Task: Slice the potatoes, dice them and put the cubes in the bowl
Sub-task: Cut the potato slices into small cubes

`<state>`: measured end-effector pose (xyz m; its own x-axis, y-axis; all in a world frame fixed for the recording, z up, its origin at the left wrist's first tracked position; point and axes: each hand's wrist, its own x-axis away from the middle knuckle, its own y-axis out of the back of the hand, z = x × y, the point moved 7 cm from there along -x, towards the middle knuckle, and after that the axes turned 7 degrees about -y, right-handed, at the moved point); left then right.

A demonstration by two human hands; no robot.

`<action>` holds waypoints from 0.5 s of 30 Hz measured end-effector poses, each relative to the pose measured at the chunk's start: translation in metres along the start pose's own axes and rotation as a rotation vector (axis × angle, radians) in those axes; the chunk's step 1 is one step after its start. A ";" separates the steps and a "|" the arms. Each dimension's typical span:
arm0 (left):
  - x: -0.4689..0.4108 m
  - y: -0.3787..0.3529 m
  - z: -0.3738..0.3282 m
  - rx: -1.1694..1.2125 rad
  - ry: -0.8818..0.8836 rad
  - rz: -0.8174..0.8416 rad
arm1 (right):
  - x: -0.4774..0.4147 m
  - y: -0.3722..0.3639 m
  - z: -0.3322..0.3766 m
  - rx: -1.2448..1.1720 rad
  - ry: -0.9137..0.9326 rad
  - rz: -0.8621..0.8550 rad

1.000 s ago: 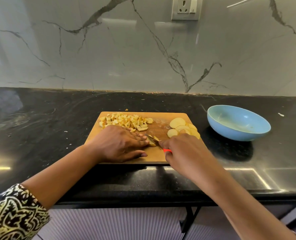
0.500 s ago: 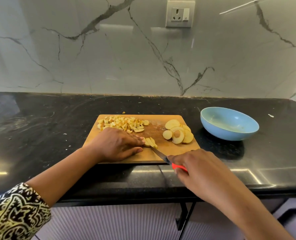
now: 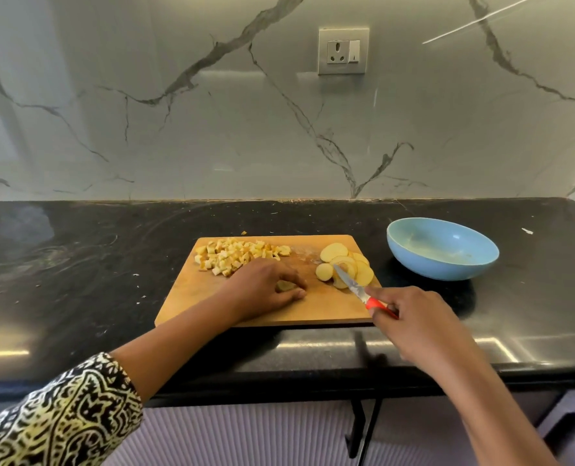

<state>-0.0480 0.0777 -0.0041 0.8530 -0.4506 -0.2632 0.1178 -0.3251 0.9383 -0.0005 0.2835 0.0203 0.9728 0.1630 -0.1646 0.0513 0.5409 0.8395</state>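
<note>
Fingers [image 3: 376, 292] of right hand [image 3: 417, 326] grip knife [image 3: 355, 285]; left hand [image 3: 262, 289] pinches potato [image 3: 284, 285].

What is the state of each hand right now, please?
Left hand: closed, fingers curled round a potato piece on the cutting board.
Right hand: closed, gripping the knife by its red handle.

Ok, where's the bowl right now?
Head view: the blue bowl sits on the black counter, just right of the cutting board, nearest the potato slices.
</note>
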 end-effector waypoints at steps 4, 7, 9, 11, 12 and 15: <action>-0.001 0.004 0.001 0.040 -0.021 0.057 | 0.003 -0.007 0.003 -0.012 0.025 0.027; -0.002 0.008 0.011 0.152 -0.057 0.318 | 0.005 -0.008 0.006 -0.004 0.044 0.014; -0.002 0.014 0.020 0.193 -0.055 0.422 | 0.008 -0.010 0.010 0.025 0.066 0.020; -0.006 0.017 0.024 0.167 -0.071 0.398 | 0.012 -0.013 0.015 0.031 0.083 0.024; -0.007 0.018 0.024 0.145 -0.081 0.360 | 0.014 -0.014 0.017 0.028 0.090 0.018; -0.003 0.016 0.024 0.077 -0.066 0.238 | 0.014 -0.016 0.023 0.049 0.120 -0.004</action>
<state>-0.0606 0.0536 0.0066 0.8169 -0.5743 -0.0529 -0.1237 -0.2641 0.9565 0.0181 0.2580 0.0169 0.9387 0.2601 -0.2262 0.0688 0.5015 0.8624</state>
